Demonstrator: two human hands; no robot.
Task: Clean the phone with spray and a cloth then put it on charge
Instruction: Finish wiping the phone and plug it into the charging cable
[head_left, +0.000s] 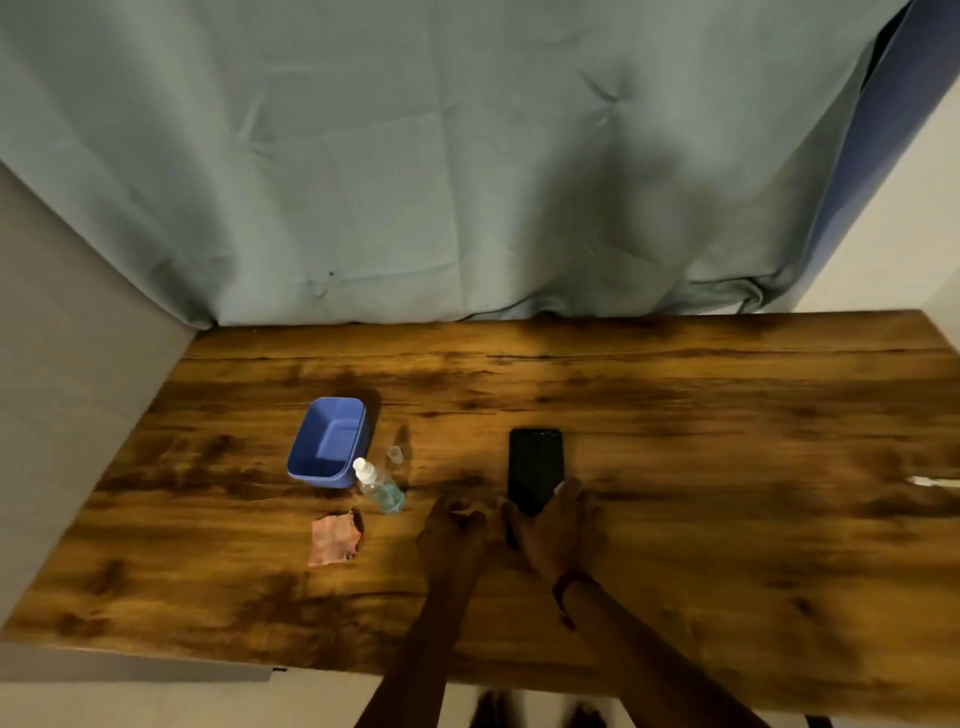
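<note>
A black phone (535, 465) lies screen up in the middle of the wooden table (675, 415). My right hand (558, 530) grips its near end, thumb on the left edge and fingers on the right. My left hand (452, 535) hovers just left of it, fingers loosely curled, holding nothing. A small spray bottle (378, 486) with clear blue liquid and a white nozzle lies on its side to the left. Its clear cap (395, 454) stands behind it. A crumpled pink cloth (334, 538) lies in front of the bottle. A white charger plug (932, 481) shows at the right edge.
An empty blue plastic tub (328, 441) sits behind the bottle. A grey-green curtain (467, 182) hangs along the table's far edge. A grey wall (67, 389) bounds the left side. Bare wood spreads to the right of the phone.
</note>
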